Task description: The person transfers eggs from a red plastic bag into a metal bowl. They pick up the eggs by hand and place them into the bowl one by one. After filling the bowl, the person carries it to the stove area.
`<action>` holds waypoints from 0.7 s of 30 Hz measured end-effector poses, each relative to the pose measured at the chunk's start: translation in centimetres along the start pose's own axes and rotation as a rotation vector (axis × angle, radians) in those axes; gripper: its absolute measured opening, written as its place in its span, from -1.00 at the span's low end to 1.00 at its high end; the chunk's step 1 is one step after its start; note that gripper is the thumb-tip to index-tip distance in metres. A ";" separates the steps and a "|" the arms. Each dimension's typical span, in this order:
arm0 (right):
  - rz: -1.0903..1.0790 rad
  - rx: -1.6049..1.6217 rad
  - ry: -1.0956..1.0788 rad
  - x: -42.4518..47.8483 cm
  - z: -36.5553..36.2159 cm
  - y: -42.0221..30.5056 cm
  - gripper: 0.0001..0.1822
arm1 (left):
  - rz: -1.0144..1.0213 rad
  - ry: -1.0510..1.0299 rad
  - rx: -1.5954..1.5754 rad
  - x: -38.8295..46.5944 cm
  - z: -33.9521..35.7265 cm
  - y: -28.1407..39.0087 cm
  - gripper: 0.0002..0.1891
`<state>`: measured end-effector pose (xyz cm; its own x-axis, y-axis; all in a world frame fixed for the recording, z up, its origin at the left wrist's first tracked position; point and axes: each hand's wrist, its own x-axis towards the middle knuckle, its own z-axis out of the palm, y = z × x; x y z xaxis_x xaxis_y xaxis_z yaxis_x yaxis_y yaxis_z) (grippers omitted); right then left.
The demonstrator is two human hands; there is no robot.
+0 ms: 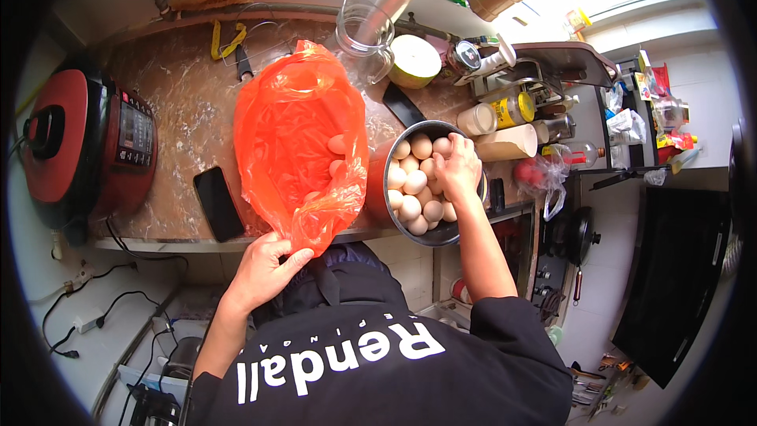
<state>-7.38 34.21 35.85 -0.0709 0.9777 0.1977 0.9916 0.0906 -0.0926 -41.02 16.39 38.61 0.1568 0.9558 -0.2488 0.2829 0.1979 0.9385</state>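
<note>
A red plastic bag [295, 112] lies with its mouth spread wide on the countertop. Several eggs [337, 144] show inside it along its right side. My left hand [269, 269] pinches the bag's near edge between thumb and fingers. To the right of the bag stands a round pot [397, 222] with a dark inside, heaped with brown and pale eggs [416, 181]. My right hand [460, 168] reaches over the pot's right rim, its thumb and fingers around an egg [442, 147] near the far side. The palm side of this hand is hidden.
A smartphone [219, 204] lies left of the bag, and a red electric cooker [89, 142] stands farther left. Behind are a glass pitcher [365, 29], a plastic wrap roll [396, 3] and a cut melon [416, 61]. Jars [511, 111] crowd the right. Another dark phone-like slab [404, 105] lies behind the pot.
</note>
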 end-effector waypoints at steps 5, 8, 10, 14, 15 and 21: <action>-0.192 0.314 0.103 1.7 -2.2 -4.8 -0.65 | -0.056 -0.060 0.018 0.4 -0.2 0.4 -0.75; -0.318 0.652 -0.109 2.4 -3.1 -11.8 -0.75 | -0.064 -0.098 0.050 0.6 -0.3 0.7 -0.76; -0.390 0.787 -0.416 2.6 -2.0 -15.0 -0.75 | 0.002 -0.071 0.061 0.6 0.3 0.5 -0.76; -0.780 0.088 -0.752 3.3 5.8 -17.9 -0.63 | 0.135 0.005 0.089 0.9 1.3 1.0 -0.73; -0.888 -0.182 -0.769 3.2 7.8 -18.1 -0.59 | 0.146 0.003 0.110 0.9 1.3 1.3 -0.73; -0.999 -0.623 -0.860 2.8 10.5 -16.1 -0.53 | 0.231 0.140 0.109 0.2 1.5 1.1 -0.77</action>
<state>-24.67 37.51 27.68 -0.5647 0.3873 -0.7288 0.3608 0.9101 0.2040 -39.21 16.47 39.27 0.0985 0.9951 0.0114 0.3557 -0.0459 0.9335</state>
